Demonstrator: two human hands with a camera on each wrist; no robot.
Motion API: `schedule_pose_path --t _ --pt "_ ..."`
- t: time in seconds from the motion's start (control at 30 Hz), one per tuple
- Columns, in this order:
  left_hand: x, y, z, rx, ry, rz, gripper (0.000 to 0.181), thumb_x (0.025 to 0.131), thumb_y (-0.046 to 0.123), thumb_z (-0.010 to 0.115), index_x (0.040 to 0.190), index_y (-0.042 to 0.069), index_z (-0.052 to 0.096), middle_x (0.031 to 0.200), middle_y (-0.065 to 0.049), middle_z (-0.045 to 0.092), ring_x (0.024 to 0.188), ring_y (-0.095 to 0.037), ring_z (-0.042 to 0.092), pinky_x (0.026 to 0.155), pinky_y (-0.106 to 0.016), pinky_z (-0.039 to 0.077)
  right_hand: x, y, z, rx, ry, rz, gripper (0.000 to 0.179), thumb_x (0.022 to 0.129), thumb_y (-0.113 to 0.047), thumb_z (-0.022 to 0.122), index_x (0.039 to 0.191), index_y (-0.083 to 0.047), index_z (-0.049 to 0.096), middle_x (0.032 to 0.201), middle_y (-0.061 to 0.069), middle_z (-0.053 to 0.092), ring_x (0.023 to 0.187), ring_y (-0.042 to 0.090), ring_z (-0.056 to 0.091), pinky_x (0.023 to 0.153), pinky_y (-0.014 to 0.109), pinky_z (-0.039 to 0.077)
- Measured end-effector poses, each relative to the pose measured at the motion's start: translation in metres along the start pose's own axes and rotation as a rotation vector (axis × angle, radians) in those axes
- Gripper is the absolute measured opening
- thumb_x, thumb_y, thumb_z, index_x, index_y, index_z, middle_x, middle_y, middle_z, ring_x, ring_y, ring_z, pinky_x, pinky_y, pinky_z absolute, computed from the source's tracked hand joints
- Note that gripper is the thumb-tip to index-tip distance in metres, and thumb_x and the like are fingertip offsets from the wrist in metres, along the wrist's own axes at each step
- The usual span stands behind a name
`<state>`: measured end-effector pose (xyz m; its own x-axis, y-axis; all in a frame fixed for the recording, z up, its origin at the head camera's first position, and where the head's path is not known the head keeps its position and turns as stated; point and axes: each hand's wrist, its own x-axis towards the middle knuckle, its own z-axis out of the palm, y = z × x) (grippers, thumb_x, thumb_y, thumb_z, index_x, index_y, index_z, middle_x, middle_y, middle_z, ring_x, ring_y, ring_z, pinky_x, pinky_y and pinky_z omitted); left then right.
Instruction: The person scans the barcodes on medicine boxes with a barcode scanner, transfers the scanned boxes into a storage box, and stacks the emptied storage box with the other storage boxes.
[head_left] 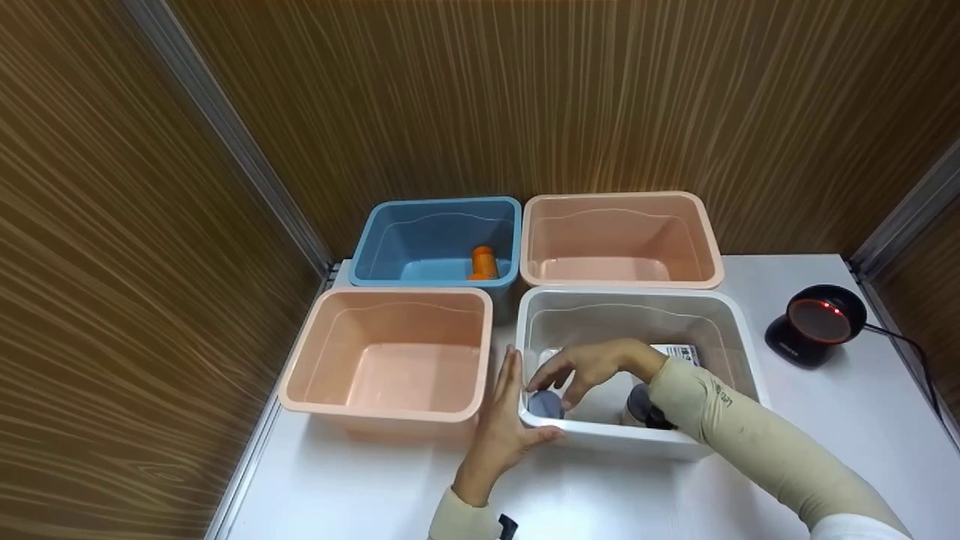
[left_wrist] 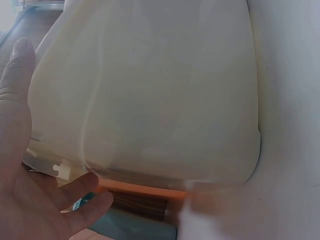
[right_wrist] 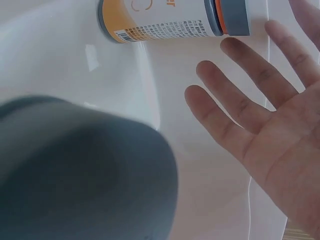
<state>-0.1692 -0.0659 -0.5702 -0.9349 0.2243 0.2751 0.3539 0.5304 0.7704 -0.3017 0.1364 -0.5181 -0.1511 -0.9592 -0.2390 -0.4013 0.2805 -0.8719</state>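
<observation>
My right hand [head_left: 596, 364] reaches into the white bin [head_left: 600, 430], fingers spread and slightly bent around the grey cap [head_left: 546, 404] of a bottle in the near left corner. The right wrist view shows that bottle [right_wrist: 167, 20] with an orange-and-white printed label; the fingertips stand just beside its cap, apart from it. A large blurred dark object [right_wrist: 95, 175] fills the lower left there. At the bin's near left corner, my left hand [head_left: 501, 431] rests with fingers extended along the left wall [left_wrist: 165, 100] and thumb along the front.
A dark-capped container [head_left: 638, 403] and a white box with printing [head_left: 679, 352] lie in the white bin, partly hidden by my right arm. Around it stand two peach bins [head_left: 386, 414] [head_left: 622, 285] and a blue bin [head_left: 435, 283] holding an orange bottle [head_left: 484, 262]. A black scanner [head_left: 817, 322] trails a cable.
</observation>
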Motion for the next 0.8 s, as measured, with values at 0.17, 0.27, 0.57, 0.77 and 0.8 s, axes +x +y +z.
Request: schedule_pose_path --t 0.17,0.27,0.57,0.77,0.8 --pt "-0.0002 0.0004 -0.0003 -0.002 0.003 -0.009 0.136 0.064 0.066 0.082 0.163 0.008 0.008 0.169 -0.011 0.006 0.151 -0.038 0.01 0.113 -0.06 0.026 0.0006 0.0001 -0.0001 0.025 -0.03 -0.008 0.057 0.09 -0.001 0.072 0.144 0.002 0.052 0.138 0.017 0.059 0.127 0.029 0.056 0.104 0.055 0.043" --pt "-0.0001 0.0003 0.0005 -0.003 0.005 -0.019 0.137 0.063 0.061 0.085 0.163 0.008 0.008 0.169 -0.011 0.005 0.151 -0.037 0.01 0.113 -0.06 0.026 0.0007 -0.0001 -0.0003 0.047 -0.041 0.001 0.058 0.09 0.001 0.071 0.145 0.002 0.051 0.135 0.019 0.061 0.124 0.032 0.057 0.103 0.052 0.044" --pt "-0.0023 0.0005 0.0018 -0.001 0.007 -0.023 0.137 0.064 0.056 0.087 0.163 0.01 0.005 0.169 -0.008 0.002 0.151 -0.036 0.011 0.111 -0.062 0.028 0.0009 0.0017 0.0003 0.043 -0.049 0.105 0.063 0.088 0.0 0.074 0.146 -0.004 0.052 0.119 0.013 0.059 0.102 0.02 0.059 0.089 0.027 0.051" --pt "-0.0016 0.0004 0.0009 -0.019 0.004 -0.013 0.136 0.065 0.048 0.091 0.163 0.01 0.005 0.169 -0.008 0.002 0.151 -0.037 0.01 0.11 -0.063 0.028 0.0026 0.0011 -0.0004 -0.015 -0.131 0.149 0.069 0.084 0.005 0.072 0.149 -0.004 0.049 0.087 0.001 0.052 0.077 0.008 0.049 0.07 0.021 0.044" --pt "-0.0014 -0.0002 0.0008 -0.021 0.003 -0.004 0.136 0.065 0.054 0.088 0.163 0.01 0.005 0.169 -0.009 0.003 0.151 -0.037 0.01 0.111 -0.063 0.028 0.0029 0.0008 -0.0004 -0.025 -0.149 0.145 0.07 0.084 0.006 0.072 0.149 -0.003 0.049 0.083 -0.001 0.05 0.073 0.007 0.047 0.068 0.021 0.043"
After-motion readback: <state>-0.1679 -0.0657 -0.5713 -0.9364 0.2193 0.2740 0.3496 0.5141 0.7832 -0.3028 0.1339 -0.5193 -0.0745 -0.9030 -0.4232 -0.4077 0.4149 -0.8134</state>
